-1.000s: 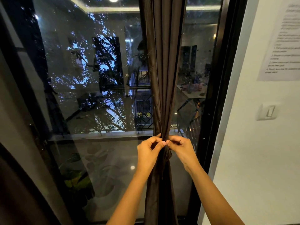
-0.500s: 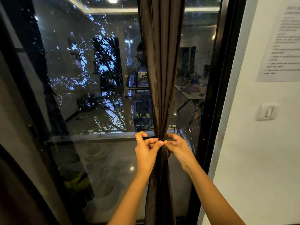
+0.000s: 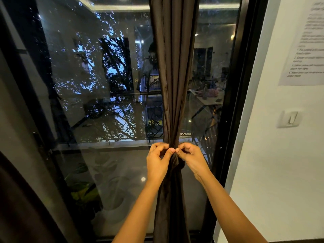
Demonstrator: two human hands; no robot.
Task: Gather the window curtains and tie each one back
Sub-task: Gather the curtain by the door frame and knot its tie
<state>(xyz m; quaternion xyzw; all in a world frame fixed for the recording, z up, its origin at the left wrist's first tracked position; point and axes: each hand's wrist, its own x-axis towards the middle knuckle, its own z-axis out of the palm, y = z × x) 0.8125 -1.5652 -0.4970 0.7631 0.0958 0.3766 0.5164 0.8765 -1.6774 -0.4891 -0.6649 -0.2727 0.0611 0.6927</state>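
Pinching the gathered dark-brown curtain [image 3: 173,67] at its waist, left hand [image 3: 157,162] and right hand [image 3: 191,159] both curled on the fabric, near the right window frame [image 3: 235,85]. Looks soft, limp, slippy; I'd grip just above the bulge [image 3: 177,164].

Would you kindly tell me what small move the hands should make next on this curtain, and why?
Probably draw the hands slightly apart to cinch the curtain tighter. The left hand and right hand both pinch it at its narrowest point, fingertips nearly meeting, and what looks like a knot bulges just below them.
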